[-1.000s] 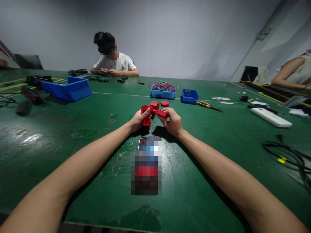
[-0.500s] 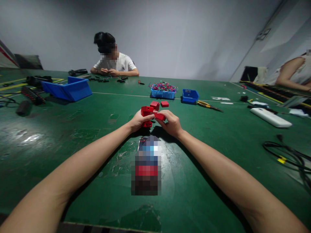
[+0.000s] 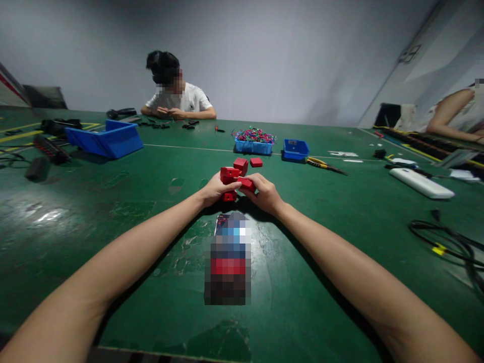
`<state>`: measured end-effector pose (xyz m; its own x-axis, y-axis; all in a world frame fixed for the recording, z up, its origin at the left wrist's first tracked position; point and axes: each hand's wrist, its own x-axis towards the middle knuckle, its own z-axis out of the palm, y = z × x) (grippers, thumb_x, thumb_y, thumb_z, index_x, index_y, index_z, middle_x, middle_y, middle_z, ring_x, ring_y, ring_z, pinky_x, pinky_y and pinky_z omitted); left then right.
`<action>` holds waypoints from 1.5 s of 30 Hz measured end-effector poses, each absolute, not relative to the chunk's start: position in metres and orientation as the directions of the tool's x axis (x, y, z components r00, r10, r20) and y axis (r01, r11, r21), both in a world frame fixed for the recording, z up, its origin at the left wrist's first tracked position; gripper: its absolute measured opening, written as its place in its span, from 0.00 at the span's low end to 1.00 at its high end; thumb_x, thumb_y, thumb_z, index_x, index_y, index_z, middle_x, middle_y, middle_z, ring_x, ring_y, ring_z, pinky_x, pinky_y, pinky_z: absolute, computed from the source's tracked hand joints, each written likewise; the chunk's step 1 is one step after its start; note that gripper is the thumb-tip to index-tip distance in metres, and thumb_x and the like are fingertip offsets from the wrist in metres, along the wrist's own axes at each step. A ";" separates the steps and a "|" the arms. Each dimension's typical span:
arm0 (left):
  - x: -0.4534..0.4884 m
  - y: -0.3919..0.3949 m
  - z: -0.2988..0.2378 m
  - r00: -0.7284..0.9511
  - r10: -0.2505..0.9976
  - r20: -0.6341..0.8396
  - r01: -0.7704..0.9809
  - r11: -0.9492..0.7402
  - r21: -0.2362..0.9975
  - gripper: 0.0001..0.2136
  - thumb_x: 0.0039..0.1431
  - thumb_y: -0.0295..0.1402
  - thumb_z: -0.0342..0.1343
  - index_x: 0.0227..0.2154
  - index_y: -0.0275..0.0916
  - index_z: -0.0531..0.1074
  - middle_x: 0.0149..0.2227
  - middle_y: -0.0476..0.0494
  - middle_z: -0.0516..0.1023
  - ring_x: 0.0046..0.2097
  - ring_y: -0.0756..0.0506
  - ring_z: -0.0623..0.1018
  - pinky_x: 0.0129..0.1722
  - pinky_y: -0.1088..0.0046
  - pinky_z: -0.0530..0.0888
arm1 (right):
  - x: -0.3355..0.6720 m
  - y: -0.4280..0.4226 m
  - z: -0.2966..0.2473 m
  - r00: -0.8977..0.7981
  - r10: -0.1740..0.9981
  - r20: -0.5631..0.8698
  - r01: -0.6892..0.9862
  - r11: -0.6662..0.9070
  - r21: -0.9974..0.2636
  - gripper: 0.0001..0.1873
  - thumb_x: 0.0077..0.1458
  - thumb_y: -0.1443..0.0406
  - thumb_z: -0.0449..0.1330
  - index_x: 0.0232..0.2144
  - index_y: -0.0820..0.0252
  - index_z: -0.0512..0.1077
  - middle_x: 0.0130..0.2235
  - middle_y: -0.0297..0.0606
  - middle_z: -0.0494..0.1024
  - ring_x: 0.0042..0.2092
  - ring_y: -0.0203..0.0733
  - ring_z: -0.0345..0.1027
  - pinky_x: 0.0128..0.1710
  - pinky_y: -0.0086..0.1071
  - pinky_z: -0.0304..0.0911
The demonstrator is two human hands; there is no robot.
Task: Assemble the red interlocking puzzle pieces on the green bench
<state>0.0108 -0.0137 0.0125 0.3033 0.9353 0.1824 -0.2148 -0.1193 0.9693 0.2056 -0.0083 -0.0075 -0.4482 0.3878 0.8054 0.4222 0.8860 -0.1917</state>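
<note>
Over the middle of the green table [image 3: 159,292], my left hand [image 3: 215,190] is closed around a red bracket-shaped block [image 3: 229,174] with small dark holes. My right hand [image 3: 266,193] pinches a smaller red block [image 3: 246,183] between thumb and fingers, right against the bracket-shaped one. Whether the two pieces are joined I cannot tell, as my fingers cover part of both. Just beyond my hands lie two more red blocks, a larger one [image 3: 241,165] and a flat one [image 3: 256,162]. Below my hands rests a phone-like device [image 3: 222,218], mostly blurred out.
Farther back stand a blue bin of coloured wires [image 3: 253,146], a small blue bin [image 3: 296,149] and yellow-handled pliers [image 3: 325,165]. A large blue bin [image 3: 108,141] is at left. On the right lie a white oblong case [image 3: 421,183] and black cable [image 3: 449,247]. Another person [image 3: 185,101] sits opposite.
The red block in my right hand has tilted and shifted slightly left against the bracket-shaped block. My left hand keeps its hold, turning the bracket a little.
</note>
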 end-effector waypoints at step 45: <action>0.011 -0.009 0.012 0.214 0.974 0.072 -0.339 0.005 0.941 0.26 0.39 0.51 0.70 0.29 0.35 0.67 0.24 0.53 0.70 0.23 0.56 0.69 0.24 0.78 0.66 | 0.207 -0.007 -0.008 -0.421 0.276 0.864 0.411 0.907 -0.089 0.23 0.52 0.60 0.65 0.47 0.56 0.60 0.48 0.48 0.75 0.48 0.48 0.74 0.41 0.39 0.74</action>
